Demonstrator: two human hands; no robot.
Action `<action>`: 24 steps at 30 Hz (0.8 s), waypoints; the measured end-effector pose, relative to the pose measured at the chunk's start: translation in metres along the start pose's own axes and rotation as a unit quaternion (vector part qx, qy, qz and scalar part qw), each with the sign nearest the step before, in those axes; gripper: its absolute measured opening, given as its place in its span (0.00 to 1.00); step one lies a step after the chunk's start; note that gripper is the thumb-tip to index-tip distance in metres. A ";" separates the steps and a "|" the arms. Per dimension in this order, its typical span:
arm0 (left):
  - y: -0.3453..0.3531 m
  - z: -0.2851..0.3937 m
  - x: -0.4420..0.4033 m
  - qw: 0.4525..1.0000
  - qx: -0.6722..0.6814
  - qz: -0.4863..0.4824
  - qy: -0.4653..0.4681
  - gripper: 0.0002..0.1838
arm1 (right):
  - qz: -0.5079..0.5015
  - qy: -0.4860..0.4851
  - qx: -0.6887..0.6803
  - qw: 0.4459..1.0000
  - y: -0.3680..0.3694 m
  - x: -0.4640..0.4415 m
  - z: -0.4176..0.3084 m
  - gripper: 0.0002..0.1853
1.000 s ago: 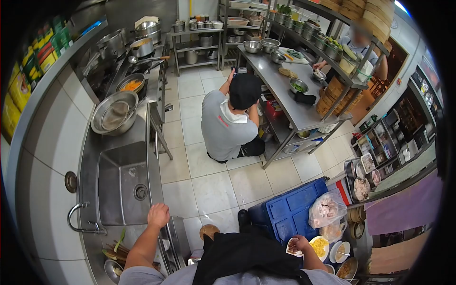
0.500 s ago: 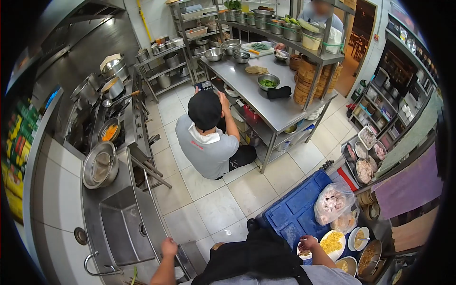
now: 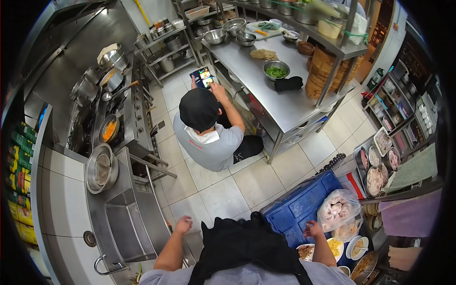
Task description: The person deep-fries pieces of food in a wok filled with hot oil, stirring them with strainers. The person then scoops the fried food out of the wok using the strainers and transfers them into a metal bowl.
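Above the floor beside the sink, my left hand is held out with loose, parted fingers and nothing in it. My right hand hovers over the near part of a blue lidded bin, its fingers apart and empty. Just right of that hand, a clear plastic bag of raw pale meat lies on the bin. Close by my right forearm are a plate of brown shredded food, a plate of yellow food and a white bowl with a utensil in it.
Ahead, a person in a black cap squats on the tiled floor, holding a phone. A steel worktable stands at right, a stove with pans at left. Bamboo steamers are stacked on the worktable.
My right hand has moved forward, away from the plates. My left hand has moved slightly forward and right, its fingers loosening. The squatting person's phone screen now shows, with a hand at it.
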State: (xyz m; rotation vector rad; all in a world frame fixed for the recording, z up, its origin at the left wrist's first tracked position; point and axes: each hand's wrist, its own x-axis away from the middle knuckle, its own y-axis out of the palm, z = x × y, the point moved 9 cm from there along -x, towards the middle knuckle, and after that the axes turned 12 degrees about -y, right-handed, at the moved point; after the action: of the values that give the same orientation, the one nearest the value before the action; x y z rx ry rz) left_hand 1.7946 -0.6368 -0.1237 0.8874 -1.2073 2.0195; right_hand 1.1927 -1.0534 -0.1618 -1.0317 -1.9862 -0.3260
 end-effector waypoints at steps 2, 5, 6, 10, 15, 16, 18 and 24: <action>-0.020 0.024 -0.014 1.000 -0.004 0.005 0.017 0.21 | 0.014 -0.024 0.001 1.000 0.006 -0.008 -0.018 0.21; -0.030 0.049 -0.039 1.000 0.008 -0.003 0.029 0.20 | 0.023 -0.021 -0.004 0.999 0.026 -0.007 -0.027 0.22; -0.033 0.051 -0.048 0.999 0.027 -0.013 0.016 0.20 | 0.029 -0.015 -0.006 0.999 0.035 -0.004 -0.025 0.22; -0.013 0.036 -0.110 0.993 0.013 -0.114 -0.040 0.21 | 0.044 0.011 -0.031 0.999 0.069 0.021 -0.014 0.23; -0.016 0.047 -0.190 0.981 -0.099 -0.167 0.011 0.20 | 0.076 0.058 -0.032 0.995 0.124 0.058 -0.028 0.22; -0.029 0.063 -0.192 0.984 -0.096 -0.148 0.020 0.20 | 0.080 0.054 -0.040 0.995 0.133 0.063 -0.032 0.22; -0.053 0.100 -0.205 0.988 -0.090 -0.116 0.046 0.20 | 0.095 0.054 -0.060 0.992 0.151 0.068 -0.035 0.20; -0.094 0.140 -0.242 0.995 -0.034 -0.083 0.047 0.19 | 0.080 0.043 -0.021 0.996 0.192 0.073 -0.069 0.20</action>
State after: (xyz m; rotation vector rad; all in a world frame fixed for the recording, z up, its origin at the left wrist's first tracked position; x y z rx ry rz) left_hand 2.0418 -0.7669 -0.2199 0.8210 -1.1074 1.8558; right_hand 1.3570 -0.9323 -0.0911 -1.1763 -1.8151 -0.3200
